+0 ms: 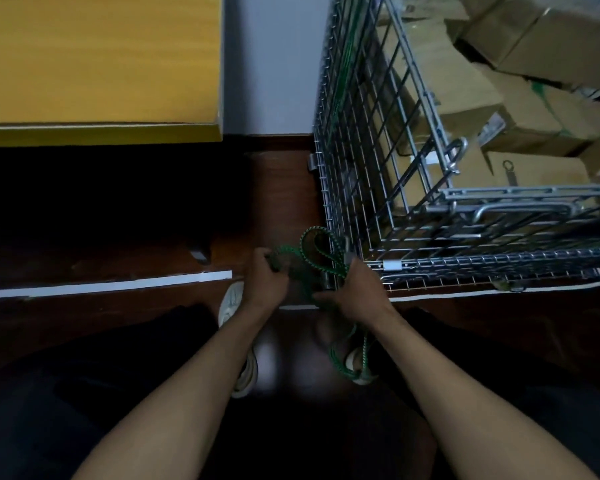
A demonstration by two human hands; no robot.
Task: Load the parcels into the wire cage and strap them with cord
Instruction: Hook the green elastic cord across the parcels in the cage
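We grip the green cord [317,252] in our left hand [267,276] and right hand [355,289] at the wire cage [368,161] corner, open floor [118,244] to its left.

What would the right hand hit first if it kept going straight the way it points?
Most likely the near corner of the wire cage, which stands just ahead of the right hand that grips the green cord. Depth is hard to judge from above.
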